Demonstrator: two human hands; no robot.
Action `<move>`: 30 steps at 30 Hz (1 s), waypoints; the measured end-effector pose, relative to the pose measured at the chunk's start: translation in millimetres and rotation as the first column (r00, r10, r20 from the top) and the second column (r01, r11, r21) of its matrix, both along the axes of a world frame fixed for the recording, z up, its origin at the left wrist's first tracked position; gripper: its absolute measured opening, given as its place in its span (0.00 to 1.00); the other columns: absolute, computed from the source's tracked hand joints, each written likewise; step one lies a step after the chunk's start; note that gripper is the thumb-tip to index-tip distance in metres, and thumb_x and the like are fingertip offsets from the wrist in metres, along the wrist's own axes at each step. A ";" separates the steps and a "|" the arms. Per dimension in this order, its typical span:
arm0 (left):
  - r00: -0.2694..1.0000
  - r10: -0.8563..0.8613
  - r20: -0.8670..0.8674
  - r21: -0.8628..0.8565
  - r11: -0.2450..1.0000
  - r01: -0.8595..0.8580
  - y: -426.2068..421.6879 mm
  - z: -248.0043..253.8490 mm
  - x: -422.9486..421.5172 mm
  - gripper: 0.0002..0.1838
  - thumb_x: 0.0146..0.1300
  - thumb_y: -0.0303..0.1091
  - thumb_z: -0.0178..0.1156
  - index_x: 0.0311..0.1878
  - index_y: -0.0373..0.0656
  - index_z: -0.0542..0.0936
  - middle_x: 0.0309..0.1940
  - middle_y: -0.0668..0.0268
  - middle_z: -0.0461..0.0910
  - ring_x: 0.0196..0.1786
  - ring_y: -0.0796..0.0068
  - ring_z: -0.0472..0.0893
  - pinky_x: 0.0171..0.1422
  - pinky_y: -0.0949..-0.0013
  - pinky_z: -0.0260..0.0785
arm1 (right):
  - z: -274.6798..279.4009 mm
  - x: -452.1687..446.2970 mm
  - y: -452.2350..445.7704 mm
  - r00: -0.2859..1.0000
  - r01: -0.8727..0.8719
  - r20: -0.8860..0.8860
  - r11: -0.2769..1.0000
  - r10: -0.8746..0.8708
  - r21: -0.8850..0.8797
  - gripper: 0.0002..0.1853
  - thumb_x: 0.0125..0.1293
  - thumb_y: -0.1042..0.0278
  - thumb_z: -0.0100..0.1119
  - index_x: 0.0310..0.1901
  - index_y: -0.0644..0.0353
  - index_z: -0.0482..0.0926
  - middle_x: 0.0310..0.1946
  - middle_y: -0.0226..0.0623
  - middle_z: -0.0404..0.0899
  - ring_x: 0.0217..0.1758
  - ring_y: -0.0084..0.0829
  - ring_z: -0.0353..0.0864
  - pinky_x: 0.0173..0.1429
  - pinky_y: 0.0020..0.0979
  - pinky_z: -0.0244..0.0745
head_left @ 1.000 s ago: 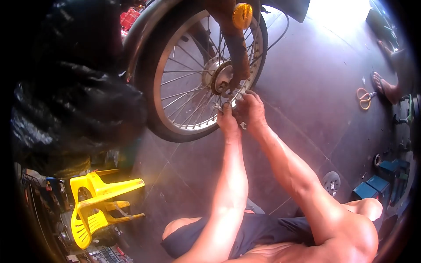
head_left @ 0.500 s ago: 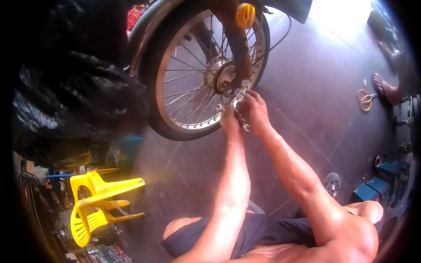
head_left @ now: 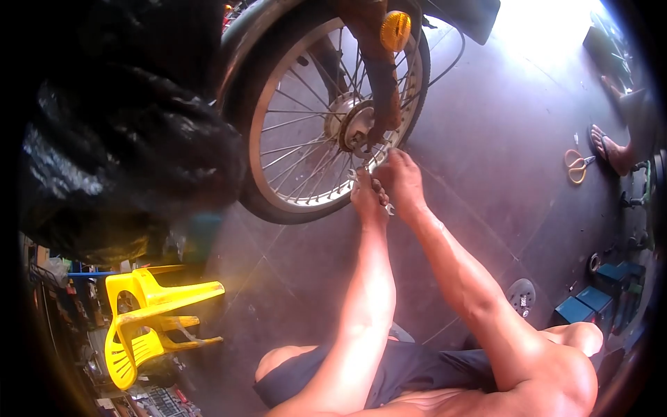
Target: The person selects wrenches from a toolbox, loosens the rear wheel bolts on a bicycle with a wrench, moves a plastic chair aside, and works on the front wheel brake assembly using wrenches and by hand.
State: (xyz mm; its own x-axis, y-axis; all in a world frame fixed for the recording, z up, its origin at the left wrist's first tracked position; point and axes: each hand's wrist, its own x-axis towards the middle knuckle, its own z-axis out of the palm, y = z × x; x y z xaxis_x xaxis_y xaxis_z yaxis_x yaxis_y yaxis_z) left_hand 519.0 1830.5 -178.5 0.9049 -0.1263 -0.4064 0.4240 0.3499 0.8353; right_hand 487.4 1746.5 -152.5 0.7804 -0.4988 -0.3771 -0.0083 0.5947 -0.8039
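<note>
A spoked wheel point(head_left: 267, 163) with a dark tyre stands upright at the top centre, a rusty fork leg point(head_left: 383, 90) running down to its hub point(head_left: 346, 124). Just below the hub, my left hand point(head_left: 369, 194) is closed round a small wrench point(head_left: 390, 208), whose ends stick out on both sides of the fist. My right hand point(head_left: 401, 179) is beside it, close to the rim and the lower fork end. Its fingers are bent together, and what they grip is too small or hidden to make out.
A yellow plastic stool point(head_left: 149, 309) lies on its side at the lower left. Black plastic sheeting point(head_left: 139, 139) hangs at the left. Scissors point(head_left: 577, 167) lie on the floor near another person's sandalled foot point(head_left: 611, 149). Blue boxes point(head_left: 583, 304) are at the right.
The view has shifted slightly, moving the wheel a little to the right. My left hand still holds the wrench, and my right hand stays near the hub with its fingers slightly more bent.
</note>
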 end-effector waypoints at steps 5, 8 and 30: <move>0.997 0.022 0.070 0.056 0.998 -0.026 -3.8 2.6 -1.2 0.18 0.75 0.50 0.53 0.32 0.49 0.69 0.17 0.76 0.65 0.13 0.87 0.61 0.14 0.77 0.51 | -15.1 3.9 14.9 0.993 0.001 0.116 1.000 -0.003 0.022 0.27 0.75 0.47 0.51 0.63 0.62 0.71 0.40 0.37 0.83 0.41 0.28 0.81 0.49 0.31 0.76; 1.000 0.010 0.007 0.008 1.000 -0.010 -0.4 0.0 0.0 0.19 0.74 0.51 0.53 0.32 0.48 0.70 0.17 0.76 0.66 0.14 0.87 0.62 0.14 0.78 0.51 | -4.0 -4.6 3.1 0.998 -0.054 0.030 0.994 0.052 0.093 0.35 0.75 0.46 0.50 0.74 0.62 0.60 0.62 0.50 0.73 0.56 0.33 0.78 0.60 0.35 0.73; 0.996 0.023 0.089 -0.020 1.000 -0.022 2.3 4.3 -1.4 0.16 0.74 0.46 0.55 0.35 0.46 0.70 0.19 0.73 0.69 0.14 0.86 0.64 0.15 0.78 0.52 | 21.3 -10.0 11.8 0.985 -0.166 0.051 0.986 0.165 0.026 0.37 0.68 0.61 0.55 0.75 0.62 0.53 0.54 0.43 0.79 0.45 0.30 0.80 0.48 0.29 0.76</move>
State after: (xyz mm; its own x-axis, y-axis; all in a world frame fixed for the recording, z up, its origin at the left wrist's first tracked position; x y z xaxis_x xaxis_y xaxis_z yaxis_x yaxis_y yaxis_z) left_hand 517.6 1832.8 -174.2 0.9402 -0.1123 -0.3216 0.3398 0.3744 0.8628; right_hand 477.3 1758.3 -131.3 0.8689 -0.3505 -0.3494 -0.0700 0.6120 -0.7878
